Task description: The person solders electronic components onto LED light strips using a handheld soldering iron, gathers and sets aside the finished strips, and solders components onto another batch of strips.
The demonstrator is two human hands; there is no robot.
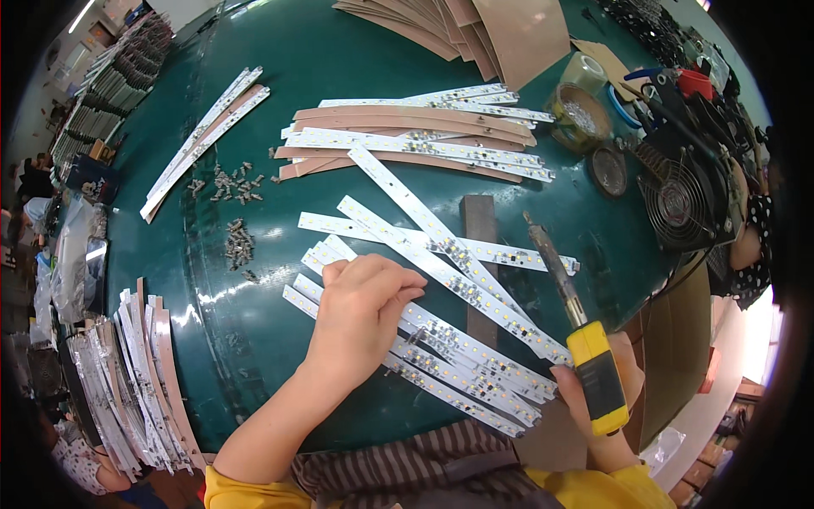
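My right hand [626,373] is wrapped round the yellow and black handle of a soldering iron [597,373], its dark tip pointing up and away from me. The right thumb lies at the near end of a white LED strip board [458,276], which slants across another board. My left hand [360,297] is over a fan of LED boards [462,352], its fingers pinched together; I cannot make out anything between them. Under the crossed boards runs a dark grey bar [480,222]. Small metal parts [239,242] lie in a heap left of my left hand, with a second scatter [237,184] beyond.
More LED boards lie stacked with brown cardboard strips [415,119] farther back, and a few at far left [203,140]. Bundled boards [127,382] stand at near left. At right are a tin of solder-like material [581,117], a round lid [607,171] and a fan [678,204].
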